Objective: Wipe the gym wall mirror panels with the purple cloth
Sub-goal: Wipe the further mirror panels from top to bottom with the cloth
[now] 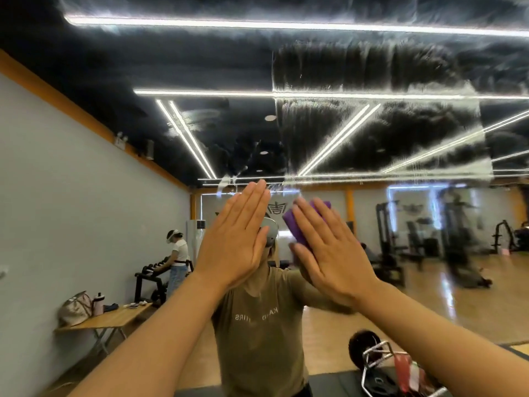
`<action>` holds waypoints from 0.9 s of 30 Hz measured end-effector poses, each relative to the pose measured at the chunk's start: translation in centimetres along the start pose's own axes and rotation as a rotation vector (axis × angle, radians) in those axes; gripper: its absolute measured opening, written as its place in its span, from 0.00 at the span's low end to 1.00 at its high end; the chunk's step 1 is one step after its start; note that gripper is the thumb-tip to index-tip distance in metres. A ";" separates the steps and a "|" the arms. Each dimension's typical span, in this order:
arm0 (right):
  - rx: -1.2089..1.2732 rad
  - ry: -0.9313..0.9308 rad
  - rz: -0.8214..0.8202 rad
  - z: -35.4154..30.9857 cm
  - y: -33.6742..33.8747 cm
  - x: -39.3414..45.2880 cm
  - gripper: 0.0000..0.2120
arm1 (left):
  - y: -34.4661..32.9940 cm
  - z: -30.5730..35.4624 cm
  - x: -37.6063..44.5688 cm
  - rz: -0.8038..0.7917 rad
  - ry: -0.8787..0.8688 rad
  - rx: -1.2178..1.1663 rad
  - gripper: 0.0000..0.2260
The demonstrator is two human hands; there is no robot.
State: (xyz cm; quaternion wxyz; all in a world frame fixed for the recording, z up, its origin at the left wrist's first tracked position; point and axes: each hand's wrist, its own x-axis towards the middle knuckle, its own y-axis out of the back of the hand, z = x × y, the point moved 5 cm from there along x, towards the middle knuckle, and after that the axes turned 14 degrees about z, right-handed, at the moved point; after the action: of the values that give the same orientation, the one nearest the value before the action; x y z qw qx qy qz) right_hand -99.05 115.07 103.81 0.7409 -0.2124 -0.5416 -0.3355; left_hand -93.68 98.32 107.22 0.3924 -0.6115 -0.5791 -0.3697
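1. Both bare forearms rise from the lower edge of the view and converge toward the large wall mirror panel (372, 133), hands raised side by side at roughly the height of the reflected head.
2. Left hand (234, 239): palm flat toward the glass, fingers straight and held together, tips angled up and to the right. It holds nothing; whether the palm actually touches the glass cannot be told.
3. Right hand (329, 253): fingers straight and slightly spread, tips angled up and to the left, pressing the folded purple cloth (294, 224) flat against the mirror. No finger curls round it.
4. The cloth shows above and left of the right fingers, between the 2 hands; the rest is hidden under the palm.
5. The mirror surface above the hands carries streaky, wet-looking smears across the reflected black ceiling and white light strips.
6. Reflected directly behind the hands: the person in an olive short-sleeved T-shirt (257, 325).
7. Reflected at left: a wooden folding table (108, 318) bearing a grey bag (76, 309) and a bottle, and a second person standing by a dumbbell rack (148, 277).
8. Reflected at right: blurred black weight machines (392, 239) on a wood floor.
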 end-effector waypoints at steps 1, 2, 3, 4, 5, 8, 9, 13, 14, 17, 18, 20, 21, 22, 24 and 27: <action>0.011 -0.030 0.014 0.5 -0.1 2.5 0.30 | 0.0 0.0 0.0 0.002 0.002 0.003 0.27; 0.007 -0.057 0.021 1.0 -0.2 5.0 0.30 | 0.1 0.0 0.0 0.005 0.002 0.012 0.27; -0.006 -0.082 0.018 1.5 -0.4 7.5 0.30 | 0.1 0.0 0.0 0.007 -0.002 0.023 0.27; -0.020 -0.104 0.014 2.0 -0.4 9.9 0.30 | 0.2 0.0 0.1 0.009 -0.006 0.031 0.27; -0.030 -0.122 0.011 2.4 -0.3 12.0 0.31 | 0.3 0.0 0.1 0.012 -0.007 0.034 0.27; -0.050 -0.141 -0.001 3.5 -0.2 16.5 0.32 | 0.4 0.0 0.1 0.031 -0.007 0.029 0.26; -0.056 -0.134 -0.001 3.6 -0.2 17.2 0.32 | 0.4 0.0 0.1 0.038 -0.007 0.025 0.26; -0.051 -0.109 0.048 2.9 -0.3 15.4 0.31 | 0.6 0.1 0.2 0.062 -0.012 0.016 0.26; -0.046 -0.090 0.063 2.5 -0.3 14.0 0.30 | 0.7 0.1 0.2 0.068 -0.015 0.019 0.26; -0.013 -0.012 0.087 1.1 -0.1 8.2 0.29 | 0.7 0.2 0.2 0.072 -0.024 0.008 0.26; -0.004 0.007 0.088 0.6 0.0 6.2 0.28 | 0.7 0.2 0.2 0.068 -0.027 0.007 0.26; -0.003 0.022 0.061 -0.2 0.2 2.1 0.29 | 0.6 0.2 0.2 0.052 -0.026 0.004 0.26; -0.013 0.030 0.036 -0.6 0.2 0.1 0.29 | 0.6 0.2 0.2 0.039 -0.020 -0.003 0.26; -0.029 0.047 0.009 -1.0 0.3 -1.9 0.29 | 0.6 0.1 0.2 0.025 -0.012 -0.010 0.26; -0.061 0.085 -0.043 -1.8 0.4 -5.4 0.29 | 0.6 0.2 0.1 0.008 -0.005 -0.010 0.26; -0.082 0.098 -0.067 -2.2 0.4 -8.0 0.29 | 0.6 0.3 0.1 0.013 0.004 -0.006 0.26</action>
State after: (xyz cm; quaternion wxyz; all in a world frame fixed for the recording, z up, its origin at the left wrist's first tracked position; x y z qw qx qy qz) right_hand -98.78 115.99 95.58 0.7454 -0.2079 -0.4974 -0.3920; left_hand -93.04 98.65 107.15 0.3940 -0.6159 -0.5732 -0.3700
